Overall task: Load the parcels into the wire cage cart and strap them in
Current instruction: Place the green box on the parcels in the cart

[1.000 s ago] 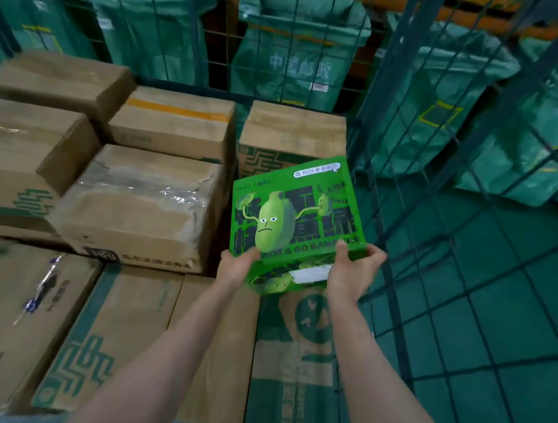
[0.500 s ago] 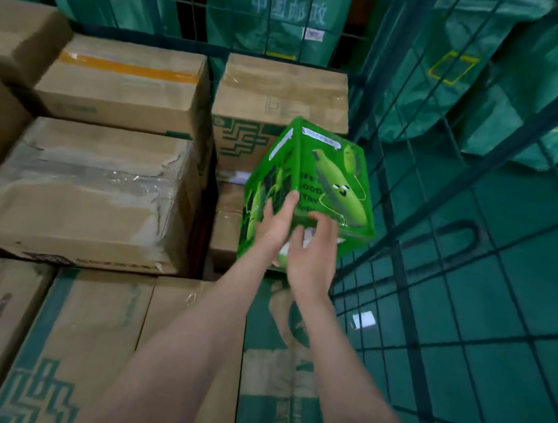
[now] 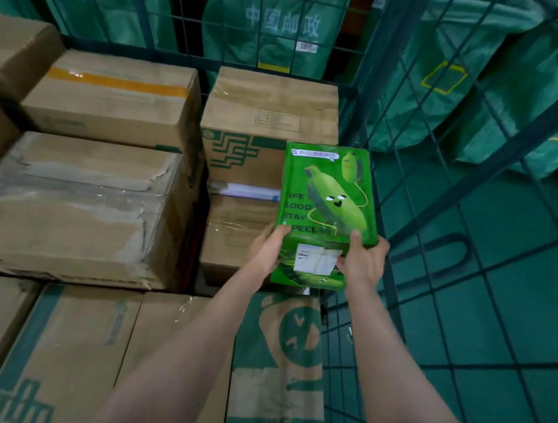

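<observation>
Beside right cage wall (image 3: 373, 83): green box (image 3: 331, 196), printed face up, long axis pointing away from person, labelled end nearest. Left hand (image 3: 268, 248) and right hand (image 3: 363, 265) gripped near corners, above carton (image 3: 233, 237).

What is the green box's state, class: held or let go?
Held. The left hand and right hand grip the green box at its near end, thumbs on top. Whether its underside rests on anything: cannot tell.

Both bare forearms reach forward, drawing closer together toward the wrists. The left hand (image 3: 268, 248) grips the near left edge of the green box (image 3: 329, 196), and the right hand (image 3: 363, 263) grips its near right edge, thumbs on top.
</observation>
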Available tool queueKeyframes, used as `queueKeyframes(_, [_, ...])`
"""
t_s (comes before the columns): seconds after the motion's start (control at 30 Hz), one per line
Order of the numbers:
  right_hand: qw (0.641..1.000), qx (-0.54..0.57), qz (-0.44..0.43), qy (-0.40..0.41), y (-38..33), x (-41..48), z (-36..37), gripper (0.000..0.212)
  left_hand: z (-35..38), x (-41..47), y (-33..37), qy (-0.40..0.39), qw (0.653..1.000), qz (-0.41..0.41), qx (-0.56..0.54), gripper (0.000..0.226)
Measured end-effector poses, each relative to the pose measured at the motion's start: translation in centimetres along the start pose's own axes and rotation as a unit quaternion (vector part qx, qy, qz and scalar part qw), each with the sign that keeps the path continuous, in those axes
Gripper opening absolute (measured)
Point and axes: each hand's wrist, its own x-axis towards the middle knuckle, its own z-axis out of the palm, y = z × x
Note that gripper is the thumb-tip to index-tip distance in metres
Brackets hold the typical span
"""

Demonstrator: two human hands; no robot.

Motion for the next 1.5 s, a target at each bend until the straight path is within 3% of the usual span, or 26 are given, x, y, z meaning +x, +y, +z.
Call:
queueKeyframes(0.13, [0.999,-0.026,0.027,0.011,1.3,2.1,-1.7,0.049,2.3,0.2,-0.2,-0.016,0.999,0.018,0.027,0.051])
queueKeyframes(0.33, [0.987,0.093,0.124,0.048,0.0,1.9,-1.0,0.063,2.7,-0.5,0.5,-0.043,0.999,0.011,0.025,0.049])
queueKeyframes(0.47, [0.988,0.072,0.129,0.047,-0.1,0.6,-1.2,0.067,2.8,-2.2,0.9,-0.035,0.997,0.019,0.064,0.056])
queueKeyframes(0.57, [0.992,0.037,0.116,0.021,0.7,-0.7,-1.1,0.060,1.9,-3.1,0.7,-0.021,0.997,0.010,0.075,0.067])
queueKeyframes(0.83, [0.992,0.045,0.103,-0.059,3.4,-6.4,-1.2,0.041,-1.4,-9.3,0.3,-0.004,0.998,0.005,0.070,0.054])
queueKeyframes(1.0, [0.991,0.115,0.061,-0.003,6.5,-10.5,-2.6,0.033,-4.3,-14.8,-1.0,-0.038,0.995,-0.005,0.091,0.046])
queueKeyframes(1.1, [0.988,0.132,0.077,0.007,7.3,-14.6,-4.2,0.018,-6.2,-18.0,-2.5,-0.058,0.994,-0.021,0.089,0.042])
queueKeyframes(1.3, [0.983,0.161,0.085,-0.037,10.4,-23.7,-8.5,0.032,-9.1,-23.5,-6.8,-0.098,0.988,-0.030,0.115,0.038])
queueKeyframes(1.37, [0.979,0.175,0.105,-0.012,11.6,-26.1,-9.4,0.028,-9.5,-25.1,-7.7,-0.117,0.984,-0.019,0.133,0.033])
queueKeyframes(1.5, [0.971,0.202,0.130,0.007,13.5,-29.9,-11.2,0.015,-10.2,-27.0,-10.0,-0.141,0.978,-0.017,0.150,0.044])
